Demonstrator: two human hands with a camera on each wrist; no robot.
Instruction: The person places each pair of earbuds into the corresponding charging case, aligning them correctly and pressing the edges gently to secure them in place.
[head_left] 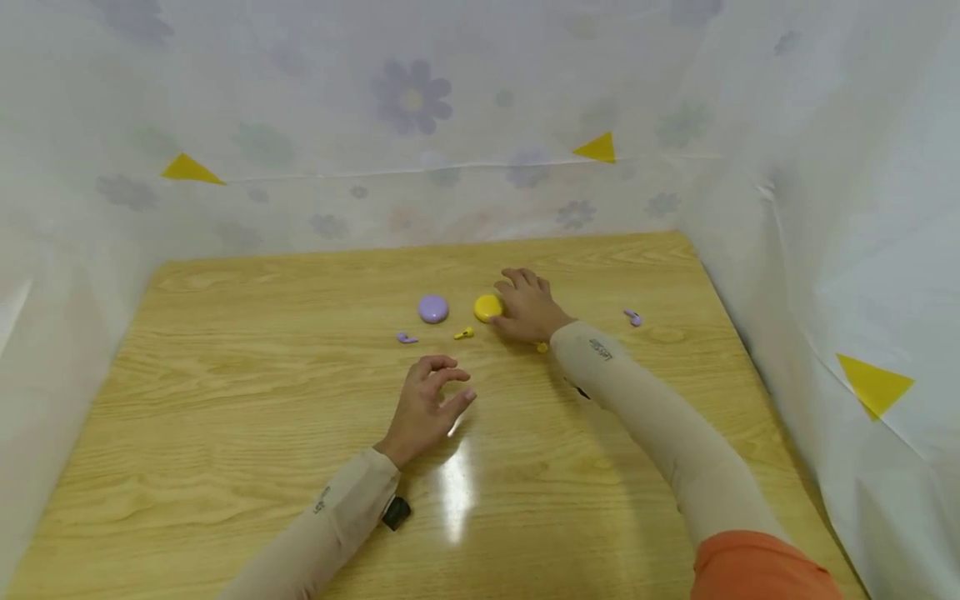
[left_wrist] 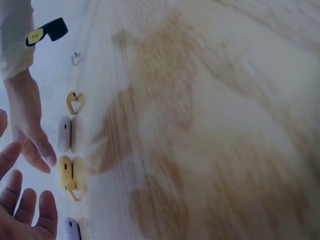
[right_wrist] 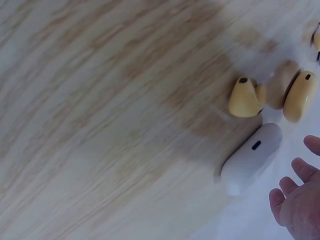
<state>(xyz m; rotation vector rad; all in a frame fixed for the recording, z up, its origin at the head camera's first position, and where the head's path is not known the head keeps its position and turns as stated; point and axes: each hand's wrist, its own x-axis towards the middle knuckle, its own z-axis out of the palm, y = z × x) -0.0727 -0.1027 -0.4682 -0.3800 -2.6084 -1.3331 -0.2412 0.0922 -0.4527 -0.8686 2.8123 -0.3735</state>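
Note:
My left hand hovers over the table with loosely bent fingers and nothing in them. My right hand is beside the round yellow earbud case, its thumb overlapping the case's near edge in the head view. A white case, hidden under that hand in the head view, shows in both wrist views. To the left lies a round purple case. In front of the cases are a purple earbud and a yellow earbud. Another yellow earbud peeks out by my right wrist.
A second purple earbud lies farther right on the wooden table. White flowered sheeting surrounds the table at the back and sides, with yellow triangles on it.

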